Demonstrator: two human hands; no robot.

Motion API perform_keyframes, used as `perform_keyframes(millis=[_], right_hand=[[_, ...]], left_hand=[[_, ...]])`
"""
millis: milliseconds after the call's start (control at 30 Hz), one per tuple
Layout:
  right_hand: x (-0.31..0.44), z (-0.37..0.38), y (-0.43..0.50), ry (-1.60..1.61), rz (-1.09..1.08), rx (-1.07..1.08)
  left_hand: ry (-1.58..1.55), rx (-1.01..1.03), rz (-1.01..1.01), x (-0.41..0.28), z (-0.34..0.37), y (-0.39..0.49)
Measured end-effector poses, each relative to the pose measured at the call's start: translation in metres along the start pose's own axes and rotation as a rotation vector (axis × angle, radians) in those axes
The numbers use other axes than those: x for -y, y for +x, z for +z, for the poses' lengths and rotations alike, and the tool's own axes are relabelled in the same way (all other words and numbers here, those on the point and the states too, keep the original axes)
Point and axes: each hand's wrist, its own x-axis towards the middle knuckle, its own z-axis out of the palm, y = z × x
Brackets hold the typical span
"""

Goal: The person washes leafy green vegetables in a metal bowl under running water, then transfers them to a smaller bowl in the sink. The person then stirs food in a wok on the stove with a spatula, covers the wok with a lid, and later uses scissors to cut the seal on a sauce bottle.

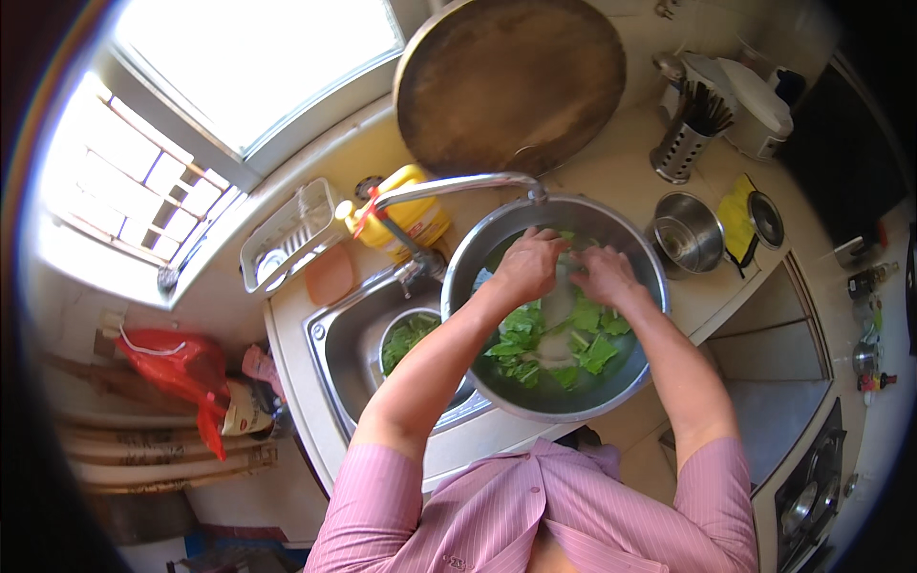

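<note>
A large stainless steel basin [458, 286] of water sits before me, partly over the sink edge. Green leafy vegetables [521, 336] float in it, mostly in the near half. Both hands are over its far half, close together. My left hand [534, 261] has its fingers bent towards the right one. The fingers of my right hand [605, 273] reach down and inward. Bits of green show around the fingertips, but whether either hand grips them is hidden. The curved metal faucet [466, 183] ends above the basin's far rim.
In the sink [344, 351] stands a bowl of chopped greens [408, 342]. A yellow jug [419, 215] and a dish rack [286, 236] are behind it. A steel pot [688, 233], lid [765, 219] and utensil holder [677, 154] stand right. A large round board [509, 86] leans at the back.
</note>
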Motion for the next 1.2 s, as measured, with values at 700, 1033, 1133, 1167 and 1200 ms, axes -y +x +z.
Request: perform_keyframes(millis=[700,1033,1133,1167,1200], right_hand=[[-0.002,0.004,-0.032,0.536,0.073,0.584],[0.027,0.051,-0.070,0.877,0.121,0.652],[0.040,0.062,-0.077,1.159,0.288,0.693],[0.044,0.065,-0.078,1.216,0.318,0.679],[0.049,0.068,-0.079,1.277,0.346,0.664]], left_hand=[[0.000,0.843,-0.066,0.035,0.026,-0.009],[-0.220,0.872,-0.466,0.015,0.020,-0.067],[-0.358,0.752,-0.636,0.005,0.024,-0.082],[-0.397,0.715,-0.683,0.002,0.026,-0.086],[-0.424,0.725,-0.685,-0.001,0.027,-0.089]])
